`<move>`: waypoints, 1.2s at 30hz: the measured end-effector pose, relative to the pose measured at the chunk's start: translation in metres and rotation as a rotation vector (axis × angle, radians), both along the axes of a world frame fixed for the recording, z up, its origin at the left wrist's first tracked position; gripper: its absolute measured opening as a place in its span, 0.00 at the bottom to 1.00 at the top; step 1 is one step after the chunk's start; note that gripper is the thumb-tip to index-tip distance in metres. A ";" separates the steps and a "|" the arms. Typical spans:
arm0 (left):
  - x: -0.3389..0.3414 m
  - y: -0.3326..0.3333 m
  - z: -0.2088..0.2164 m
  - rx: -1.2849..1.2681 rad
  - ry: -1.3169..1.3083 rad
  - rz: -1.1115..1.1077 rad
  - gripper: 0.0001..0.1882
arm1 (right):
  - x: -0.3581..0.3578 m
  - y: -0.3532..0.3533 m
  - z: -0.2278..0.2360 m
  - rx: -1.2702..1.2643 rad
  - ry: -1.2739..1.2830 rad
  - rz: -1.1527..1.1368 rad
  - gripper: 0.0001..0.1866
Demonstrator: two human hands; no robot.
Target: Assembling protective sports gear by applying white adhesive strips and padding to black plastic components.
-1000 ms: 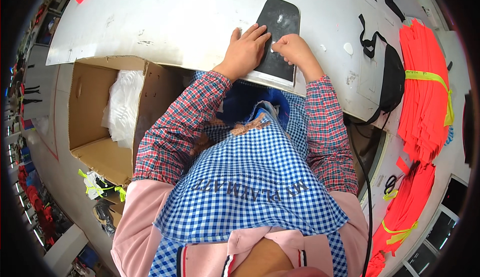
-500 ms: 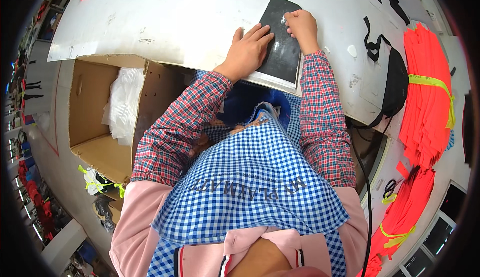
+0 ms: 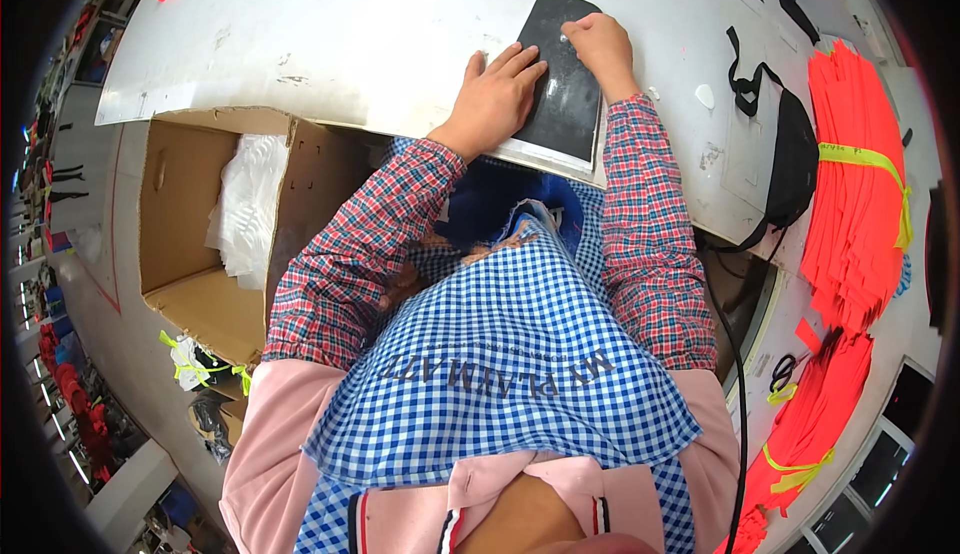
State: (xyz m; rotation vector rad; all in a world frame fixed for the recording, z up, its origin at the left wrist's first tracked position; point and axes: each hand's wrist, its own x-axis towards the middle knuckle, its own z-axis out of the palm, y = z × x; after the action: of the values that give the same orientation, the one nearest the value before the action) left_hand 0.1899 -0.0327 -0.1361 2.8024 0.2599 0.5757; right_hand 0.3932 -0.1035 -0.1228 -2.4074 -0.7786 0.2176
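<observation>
A flat black panel with rounded far corners (image 3: 560, 124) lies on the white table near its front edge, over a pale sheet that shows along its near and right sides. My left hand (image 3: 488, 104) lies flat and open, its fingertips resting on the panel's left edge. Over the far right part of the panel, my right hand (image 3: 606, 54) is closed in a pinch. Something small and whitish shows at its fingertips, too small to name. Pale smudges mark the panel just below this hand.
Left of me stands an open cardboard box (image 3: 190, 289) with clear plastic bags (image 3: 247, 209). A black strapped pouch (image 3: 792, 164) lies at the table's right. Beyond it are tied bundles of red-orange fabric (image 3: 855, 224). Scissors (image 3: 783, 372) and a black cable (image 3: 738, 394) are at the lower right.
My right hand has shifted slightly left and away from me over the panel, still pinched. My left hand has barely moved.
</observation>
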 end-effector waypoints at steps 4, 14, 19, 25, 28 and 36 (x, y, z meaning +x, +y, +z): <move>-0.003 -0.001 -0.001 0.000 0.014 0.004 0.20 | -0.002 -0.009 0.015 -0.062 0.301 0.071 0.19; -0.003 0.001 -0.003 -0.056 -0.029 -0.020 0.20 | -0.053 -0.049 0.001 0.283 -0.051 -0.124 0.12; -0.001 0.000 -0.003 -0.074 -0.031 -0.040 0.20 | -0.060 -0.053 0.002 0.443 -0.310 -0.072 0.12; -0.003 0.003 -0.005 -0.138 -0.116 -0.060 0.20 | -0.076 -0.060 0.015 0.389 0.144 -0.035 0.13; -0.005 0.006 -0.005 -0.142 -0.164 -0.061 0.20 | -0.077 -0.060 0.012 0.295 0.188 -0.077 0.13; -0.034 -0.003 0.024 -0.669 -0.334 0.143 0.14 | -0.054 -0.066 -0.015 0.700 0.511 -0.152 0.13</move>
State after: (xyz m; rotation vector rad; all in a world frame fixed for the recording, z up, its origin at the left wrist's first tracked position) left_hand 0.1554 -0.0355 -0.1125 2.0241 0.4811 0.8000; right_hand 0.3393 -0.1699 -0.1379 -1.6335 -0.3464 0.4016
